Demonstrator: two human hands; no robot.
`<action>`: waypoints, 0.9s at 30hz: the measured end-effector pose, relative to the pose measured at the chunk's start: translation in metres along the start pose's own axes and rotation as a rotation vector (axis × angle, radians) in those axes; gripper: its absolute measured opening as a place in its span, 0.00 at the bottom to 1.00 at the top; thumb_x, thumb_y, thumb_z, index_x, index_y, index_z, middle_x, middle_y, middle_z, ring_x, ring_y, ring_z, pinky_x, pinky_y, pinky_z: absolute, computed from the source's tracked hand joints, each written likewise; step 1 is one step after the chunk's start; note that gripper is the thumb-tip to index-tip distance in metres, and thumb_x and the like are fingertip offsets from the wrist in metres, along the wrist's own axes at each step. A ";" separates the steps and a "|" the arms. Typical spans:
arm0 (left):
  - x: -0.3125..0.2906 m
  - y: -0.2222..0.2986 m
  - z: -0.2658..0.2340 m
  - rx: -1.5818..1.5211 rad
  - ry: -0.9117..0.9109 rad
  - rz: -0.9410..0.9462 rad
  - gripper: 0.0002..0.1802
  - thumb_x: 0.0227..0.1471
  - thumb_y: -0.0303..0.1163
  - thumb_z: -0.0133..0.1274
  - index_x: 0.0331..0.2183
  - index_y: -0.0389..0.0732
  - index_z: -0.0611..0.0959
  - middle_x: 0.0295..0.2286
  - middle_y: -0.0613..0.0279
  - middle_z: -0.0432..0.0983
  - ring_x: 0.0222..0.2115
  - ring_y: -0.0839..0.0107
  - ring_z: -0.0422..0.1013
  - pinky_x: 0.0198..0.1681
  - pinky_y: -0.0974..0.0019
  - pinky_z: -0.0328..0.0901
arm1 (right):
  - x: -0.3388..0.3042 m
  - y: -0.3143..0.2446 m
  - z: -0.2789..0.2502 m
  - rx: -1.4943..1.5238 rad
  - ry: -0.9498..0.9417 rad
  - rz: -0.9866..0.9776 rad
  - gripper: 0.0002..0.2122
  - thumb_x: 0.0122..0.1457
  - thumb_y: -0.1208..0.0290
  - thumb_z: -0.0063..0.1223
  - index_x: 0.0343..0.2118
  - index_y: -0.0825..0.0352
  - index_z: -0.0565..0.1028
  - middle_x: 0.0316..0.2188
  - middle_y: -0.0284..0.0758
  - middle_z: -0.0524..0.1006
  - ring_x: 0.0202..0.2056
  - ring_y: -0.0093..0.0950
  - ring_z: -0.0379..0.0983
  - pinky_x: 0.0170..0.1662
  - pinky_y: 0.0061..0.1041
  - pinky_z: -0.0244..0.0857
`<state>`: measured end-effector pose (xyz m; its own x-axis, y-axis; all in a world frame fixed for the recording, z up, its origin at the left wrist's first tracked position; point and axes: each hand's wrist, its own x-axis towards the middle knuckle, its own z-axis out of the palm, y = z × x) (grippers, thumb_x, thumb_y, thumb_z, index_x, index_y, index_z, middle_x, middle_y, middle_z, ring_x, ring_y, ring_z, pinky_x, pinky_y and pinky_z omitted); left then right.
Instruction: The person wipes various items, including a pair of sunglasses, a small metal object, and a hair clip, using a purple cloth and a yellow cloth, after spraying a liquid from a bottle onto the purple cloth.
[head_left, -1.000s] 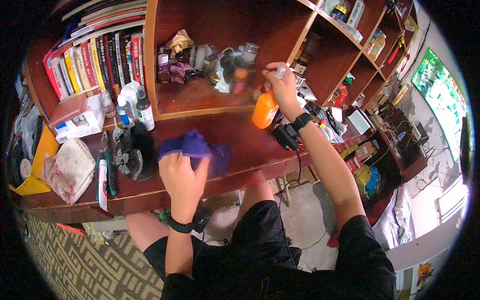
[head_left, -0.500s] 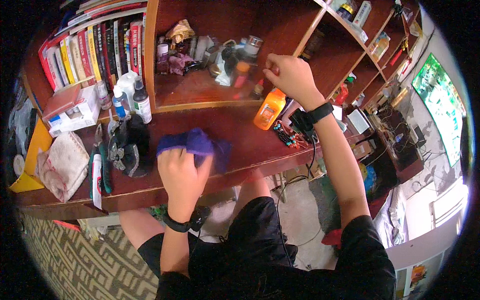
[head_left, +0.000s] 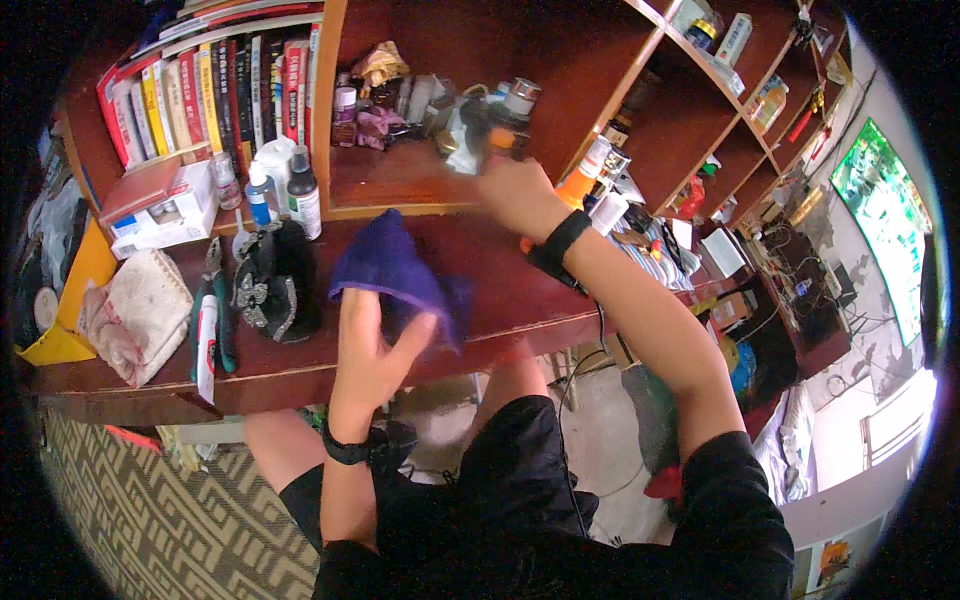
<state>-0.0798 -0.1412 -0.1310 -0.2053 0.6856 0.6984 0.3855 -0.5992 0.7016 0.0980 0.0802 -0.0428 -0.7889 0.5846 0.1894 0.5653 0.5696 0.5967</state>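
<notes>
My left hand [head_left: 370, 352] has its fingers beneath a purple cloth [head_left: 388, 258], which is bunched up and lifted off the desk; the thumb stands apart. My right hand [head_left: 517, 197] reaches to the front of the middle shelf compartment, beside a small orange-capped container [head_left: 502, 142]. Motion smears its fingers, so I cannot make out whether they hold that container. An orange bottle [head_left: 578, 183] shows partly behind my right hand and wrist. Farther in, jars, among them a silver-lidded jar [head_left: 521, 97], and a purple-capped bottle [head_left: 344, 112] crowd the compartment.
On the dark red desk [head_left: 500, 292], left, lie a black rhinestone-trimmed item [head_left: 272, 285], pliers [head_left: 222, 320], a white tube [head_left: 207, 345] and a folded towel [head_left: 145, 310]. Bottles [head_left: 302, 192] stand below a row of books [head_left: 215, 100]. A cable [head_left: 570, 375] hangs from my right wrist.
My right hand has moved left and down, toward the orange-capped container. The purple cloth has been raised and pushed farther back by my left hand. The whole view has shifted slightly.
</notes>
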 end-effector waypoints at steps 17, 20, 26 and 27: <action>-0.003 -0.004 -0.004 -0.039 0.197 -0.102 0.11 0.48 0.19 0.52 0.37 0.33 0.82 0.31 0.53 0.80 0.34 0.59 0.75 0.42 0.62 0.67 | 0.015 0.002 0.023 -0.071 0.079 0.021 0.06 0.51 0.74 0.52 0.24 0.65 0.82 0.24 0.42 0.81 0.26 0.39 0.80 0.27 0.37 0.74; -0.002 -0.002 -0.004 -0.057 0.216 -0.107 0.13 0.43 0.20 0.59 0.36 0.34 0.83 0.32 0.53 0.80 0.35 0.55 0.76 0.43 0.61 0.68 | 0.014 0.005 0.016 0.015 0.081 0.025 0.06 0.52 0.74 0.52 0.26 0.66 0.82 0.27 0.43 0.81 0.29 0.39 0.80 0.30 0.35 0.74; 0.001 0.001 -0.002 0.048 0.215 -0.041 0.20 0.38 0.24 0.66 0.38 0.37 0.81 0.38 0.54 0.78 0.40 0.57 0.74 0.47 0.59 0.66 | 0.009 0.006 -0.035 0.851 0.045 -0.047 0.04 0.56 0.74 0.56 0.32 0.68 0.78 0.32 0.39 0.81 0.36 0.29 0.79 0.39 0.26 0.72; 0.002 0.000 -0.003 0.057 0.226 -0.041 0.20 0.38 0.25 0.66 0.38 0.37 0.80 0.37 0.55 0.78 0.40 0.59 0.74 0.47 0.60 0.66 | 0.010 0.003 -0.038 1.101 0.008 -0.062 0.05 0.56 0.74 0.57 0.33 0.69 0.77 0.33 0.37 0.80 0.37 0.26 0.78 0.41 0.24 0.71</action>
<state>-0.0832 -0.1411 -0.1294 -0.4158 0.5947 0.6881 0.4218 -0.5442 0.7252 0.0828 0.0661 -0.0094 -0.8227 0.5356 0.1904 0.4269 0.8033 -0.4152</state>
